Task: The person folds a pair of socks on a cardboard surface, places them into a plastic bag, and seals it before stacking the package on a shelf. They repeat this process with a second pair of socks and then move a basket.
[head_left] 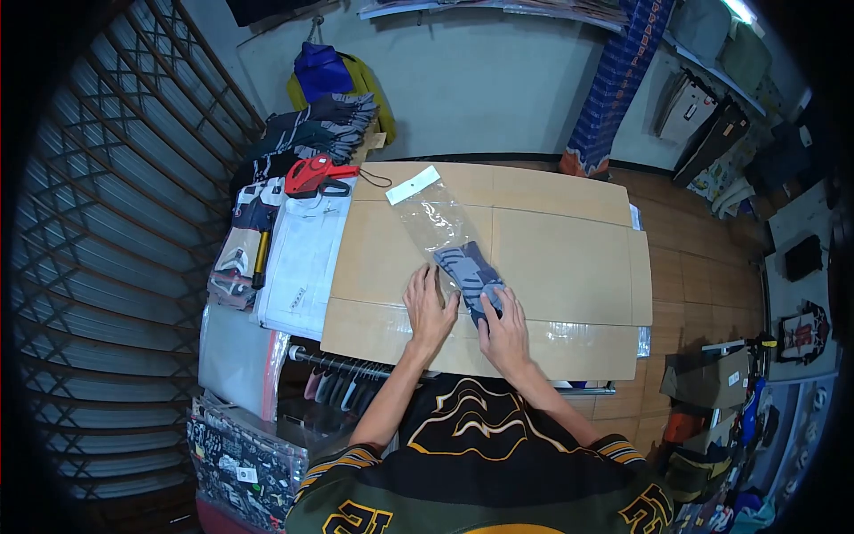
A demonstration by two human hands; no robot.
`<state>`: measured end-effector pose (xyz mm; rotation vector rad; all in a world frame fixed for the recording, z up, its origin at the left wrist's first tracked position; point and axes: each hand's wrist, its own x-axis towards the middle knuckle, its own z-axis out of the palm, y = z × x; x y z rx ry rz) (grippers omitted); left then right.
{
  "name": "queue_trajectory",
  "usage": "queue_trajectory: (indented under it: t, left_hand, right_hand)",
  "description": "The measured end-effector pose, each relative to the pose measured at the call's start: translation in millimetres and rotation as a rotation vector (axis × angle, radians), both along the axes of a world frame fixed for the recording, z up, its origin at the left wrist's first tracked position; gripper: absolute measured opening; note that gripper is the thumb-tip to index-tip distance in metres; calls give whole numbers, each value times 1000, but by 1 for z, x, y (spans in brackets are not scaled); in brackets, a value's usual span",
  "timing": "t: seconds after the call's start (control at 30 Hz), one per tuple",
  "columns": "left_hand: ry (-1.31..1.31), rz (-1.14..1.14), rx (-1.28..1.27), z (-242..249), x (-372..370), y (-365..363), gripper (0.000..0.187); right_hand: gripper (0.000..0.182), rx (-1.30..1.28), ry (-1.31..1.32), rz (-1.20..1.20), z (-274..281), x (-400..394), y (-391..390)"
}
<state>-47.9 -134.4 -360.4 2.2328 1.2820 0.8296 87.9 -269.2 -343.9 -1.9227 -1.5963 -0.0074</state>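
We have in front of us a cardboard sheet [569, 267], and on it lies a clear plastic bag [433, 218] with a white top strip [414, 185]. The strip is near the far edge of the sheet, closer to the far left corner than to the far right one. The bag lies at a slant from there toward the near edge. The gray and dark blue socks [469, 270] are at its lower part, around the middle of the sheet from left to right and a little toward the near edge.

Our left hand [430, 311] is rather wide, with the thumb apart from the fingers, beside the left side of the socks. Our right hand [504, 331] is narrower, its fingertips on the near end of the socks; we cannot tell if it grips them or only presses.

Just beyond the left edge of the sheet, we see white packets [307, 258] in plastic. By the far left corner there is a red tool [316, 175], and its dark cord [377, 179] reaches over the cardboard. Farther left, a yellow and black tool [261, 260] lies on some packed clothes [240, 240]. Below the near edge, clothes hang on a rail [338, 362].
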Motion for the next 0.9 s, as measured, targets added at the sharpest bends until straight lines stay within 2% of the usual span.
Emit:
queue_trajectory:
  t: [0.23, 0.43, 0.53, 0.67, 0.9]
  left_hand:
    - [7, -26, -13, -4, -1, 3, 74]
    - [12, -58, 14, -5, -7, -2, 76]
    - [2, -61, 16, -6, -8, -3, 76]
    - [5, -64, 12, -6, -7, -2, 76]
    - [-3, -81, -3, -7, -8, 1, 76]
  right_hand:
    - [60, 22, 31, 2, -12, -2, 37]
    - [64, -16, 105, 70, 14, -6, 15]
    - [67, -113, 78, 109, 2, -3, -5]
    - [62, -136, -20, 122, -10, -2, -9]
    - [57, -122, -59, 127, -20, -2, 34]
